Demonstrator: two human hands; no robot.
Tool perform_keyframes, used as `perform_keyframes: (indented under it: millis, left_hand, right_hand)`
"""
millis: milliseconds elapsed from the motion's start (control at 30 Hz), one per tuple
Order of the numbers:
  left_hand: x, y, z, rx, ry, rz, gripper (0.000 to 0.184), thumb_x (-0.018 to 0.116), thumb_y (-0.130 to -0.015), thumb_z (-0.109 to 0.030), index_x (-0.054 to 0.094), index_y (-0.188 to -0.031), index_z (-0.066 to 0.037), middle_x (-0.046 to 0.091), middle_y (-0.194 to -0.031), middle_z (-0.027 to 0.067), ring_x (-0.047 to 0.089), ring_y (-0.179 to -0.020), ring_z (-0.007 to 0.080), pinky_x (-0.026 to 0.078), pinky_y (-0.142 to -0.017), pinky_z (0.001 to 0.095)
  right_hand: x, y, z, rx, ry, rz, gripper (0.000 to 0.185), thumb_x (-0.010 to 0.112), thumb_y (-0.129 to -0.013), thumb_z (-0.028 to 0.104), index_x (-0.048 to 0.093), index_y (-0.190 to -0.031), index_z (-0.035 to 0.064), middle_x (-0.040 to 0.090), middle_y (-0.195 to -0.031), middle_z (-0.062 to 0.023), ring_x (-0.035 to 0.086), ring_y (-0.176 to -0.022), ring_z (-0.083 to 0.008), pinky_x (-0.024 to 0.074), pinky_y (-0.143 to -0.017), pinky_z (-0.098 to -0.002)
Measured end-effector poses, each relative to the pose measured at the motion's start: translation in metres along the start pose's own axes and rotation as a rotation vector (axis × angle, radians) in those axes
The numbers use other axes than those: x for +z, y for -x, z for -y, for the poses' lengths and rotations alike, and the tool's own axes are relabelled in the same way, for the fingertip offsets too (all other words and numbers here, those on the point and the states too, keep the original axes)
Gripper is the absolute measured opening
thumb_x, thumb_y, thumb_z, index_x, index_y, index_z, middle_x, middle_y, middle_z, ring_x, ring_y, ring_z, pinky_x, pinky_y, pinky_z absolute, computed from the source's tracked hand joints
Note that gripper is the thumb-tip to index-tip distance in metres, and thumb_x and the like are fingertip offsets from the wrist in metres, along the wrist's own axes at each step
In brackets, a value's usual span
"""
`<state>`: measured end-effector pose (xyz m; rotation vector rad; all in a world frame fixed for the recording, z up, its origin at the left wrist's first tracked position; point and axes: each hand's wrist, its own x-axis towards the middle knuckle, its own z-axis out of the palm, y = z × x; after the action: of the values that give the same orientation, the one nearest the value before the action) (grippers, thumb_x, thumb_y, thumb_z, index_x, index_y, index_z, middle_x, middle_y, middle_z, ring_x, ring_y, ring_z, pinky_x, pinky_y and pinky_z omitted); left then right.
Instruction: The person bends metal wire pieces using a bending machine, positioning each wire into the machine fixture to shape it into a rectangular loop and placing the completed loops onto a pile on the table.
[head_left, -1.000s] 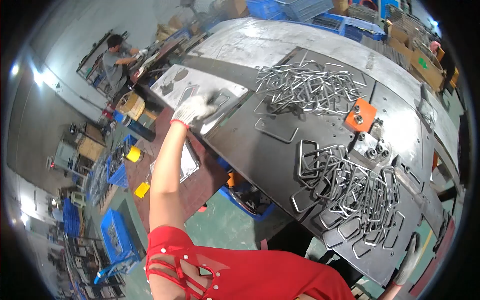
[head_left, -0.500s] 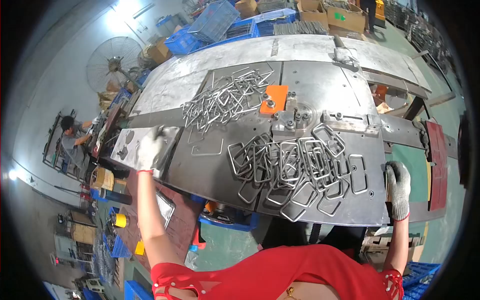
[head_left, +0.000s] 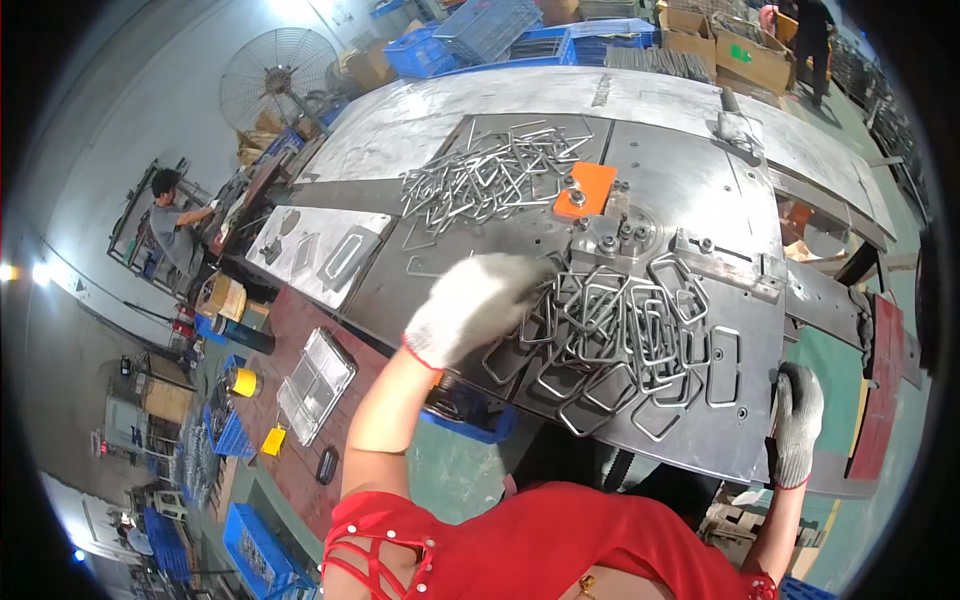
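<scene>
My left hand (head_left: pixel 478 305), in a white knit glove, hovers at the left side of a pile of bent steel wire rectangles (head_left: pixel 590 345). Its fingers are smeared by motion, so whether they hold anything does not show. At the steel table's right edge is my gloved right hand (head_left: pixel 800 425), with its fingers curled closed; whatever lies inside them is hidden. Behind the left hand lies a heap of bent wire pieces (head_left: pixel 490 180). A bending fixture (head_left: pixel 620 235) with bolts and an orange plate (head_left: pixel 586 190) is fixed beyond the rectangles.
A pale side plate (head_left: pixel 300 265) to the left carries a rectangular frame form (head_left: pixel 350 255). Below it, a clear plastic box (head_left: pixel 318 385) lies on a reddish board. Blue crates (head_left: pixel 490 30) and cartons (head_left: pixel 750 55) stand behind the table. A co-worker (head_left: pixel 178 225) is far left.
My left hand has moved right, from the pale side plate to the pile of wire rectangles, uncovering the frame form. My right hand stays at the table edge. The view has shifted.
</scene>
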<state>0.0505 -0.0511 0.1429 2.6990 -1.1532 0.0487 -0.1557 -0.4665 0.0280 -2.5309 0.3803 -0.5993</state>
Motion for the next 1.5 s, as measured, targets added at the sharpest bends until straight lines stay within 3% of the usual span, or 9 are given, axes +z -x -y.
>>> perform_keyframes:
  millis: [33, 100, 267, 433, 767, 900, 1000, 1233, 1500]
  left_hand:
    - [0.018, 0.019, 0.040, 0.047, -0.143, -0.162, 0.044, 0.063, -0.082, -0.019, 0.064, -0.124, -0.007, 0.069, -0.111, 0.0173, 0.065, -0.105, 0.0361, 0.052, -0.092, 0.0436]
    - [0.020, 0.031, 0.082, -0.222, -0.364, 0.015, 0.036, 0.061, -0.080, -0.011, 0.065, -0.115, -0.007, 0.069, -0.108, 0.0168, 0.065, -0.104, 0.0356, 0.052, -0.090, 0.0447]
    - [0.025, 0.060, 0.141, -0.219, -0.371, -0.017, 0.035, 0.057, -0.082, -0.008, 0.064, -0.116, -0.008, 0.068, -0.110, 0.0181, 0.064, -0.105, 0.0373, 0.052, -0.090, 0.0457]
    - [0.021, 0.043, 0.149, -0.174, -0.409, 0.172, 0.028, 0.053, -0.085, -0.008, 0.059, -0.113, -0.007, 0.066, -0.107, 0.0201, 0.063, -0.106, 0.0394, 0.052, -0.089, 0.0470]
    - [0.035, 0.030, 0.107, -0.037, -0.661, 0.080, 0.034, 0.050, -0.089, -0.008, 0.058, -0.122, -0.006, 0.063, -0.104, 0.0165, 0.066, -0.090, 0.0360, 0.054, -0.079, 0.0463]
    - [0.022, 0.018, 0.135, -0.094, -0.323, -0.277, 0.038, 0.057, -0.081, -0.004, 0.061, -0.119, -0.002, 0.060, -0.103, 0.0178, 0.064, -0.090, 0.0399, 0.054, -0.081, 0.0456]
    - [-0.007, -0.008, 0.146, -0.442, 0.419, -0.463, 0.036, 0.058, -0.088, -0.012, 0.061, -0.123, -0.005, 0.065, -0.112, 0.0146, 0.066, -0.100, 0.0266, 0.053, -0.085, 0.0384]
    - [0.009, -0.097, 0.159, -0.112, 1.828, -0.866, 0.028, 0.063, -0.098, -0.025, 0.059, -0.114, -0.001, 0.048, -0.080, -0.0002, 0.043, -0.062, 0.0087, 0.037, -0.054, 0.0234]
    - [0.022, -0.074, 0.181, -0.207, 1.750, -0.891, 0.014, 0.066, -0.097, -0.020, 0.061, -0.102, -0.007, 0.043, -0.067, -0.0060, 0.034, -0.049, 0.0033, 0.026, -0.043, 0.0202]
  right_hand:
    - [0.000, 0.000, -0.001, -0.004, 0.014, 0.005, 0.020, 0.060, -0.094, 0.012, 0.065, -0.108, -0.0011, 0.066, -0.106, -0.0187, 0.061, -0.100, -0.0372, 0.0472, -0.092, -0.0402]
    - [-0.002, -0.002, 0.002, -0.012, 0.037, 0.001, 0.019, 0.061, -0.093, 0.012, 0.066, -0.107, -0.0004, 0.066, -0.105, -0.0190, 0.061, -0.100, -0.0380, 0.0473, -0.091, -0.0414]
    - [-0.001, -0.001, 0.008, -0.032, 0.068, -0.039, 0.018, 0.062, -0.091, 0.014, 0.066, -0.104, 0.0014, 0.065, -0.101, -0.0196, 0.061, -0.098, -0.0401, 0.0477, -0.088, -0.0446]
    - [-0.003, -0.002, 0.010, -0.035, 0.029, -0.017, 0.019, 0.064, -0.090, 0.013, 0.066, -0.105, 0.0018, 0.064, -0.100, -0.0205, 0.060, -0.097, -0.0409, 0.0479, -0.086, -0.0456]
    - [-0.024, -0.012, 0.027, -0.084, 0.332, 0.096, 0.023, 0.067, -0.087, 0.015, 0.068, -0.107, 0.0062, 0.063, -0.106, -0.0173, 0.059, -0.098, -0.0402, 0.0475, -0.086, -0.0464]
    - [-0.033, -0.029, 0.024, -0.267, 0.336, 0.005, 0.021, 0.068, -0.085, 0.016, 0.067, -0.104, 0.0062, 0.062, -0.102, -0.0166, 0.059, -0.096, -0.0394, 0.0472, -0.084, -0.0462]
    - [-0.038, -0.063, 0.041, -0.392, 0.259, 0.066, 0.021, 0.069, -0.085, 0.018, 0.067, -0.103, 0.0062, 0.061, -0.099, -0.0164, 0.058, -0.094, -0.0384, 0.0469, -0.082, -0.0464]
    - [0.022, -0.174, 0.150, -0.709, 0.023, 0.391, 0.024, 0.060, -0.093, 0.023, 0.067, -0.107, 0.0048, 0.064, -0.095, -0.0182, 0.061, -0.093, -0.0388, 0.0487, -0.083, -0.0470]
    - [0.171, -0.263, 0.276, -0.939, 0.091, 0.393, 0.023, 0.056, -0.094, 0.026, 0.066, -0.106, 0.0084, 0.069, -0.095, -0.0169, 0.066, -0.091, -0.0378, 0.0539, -0.079, -0.0486]
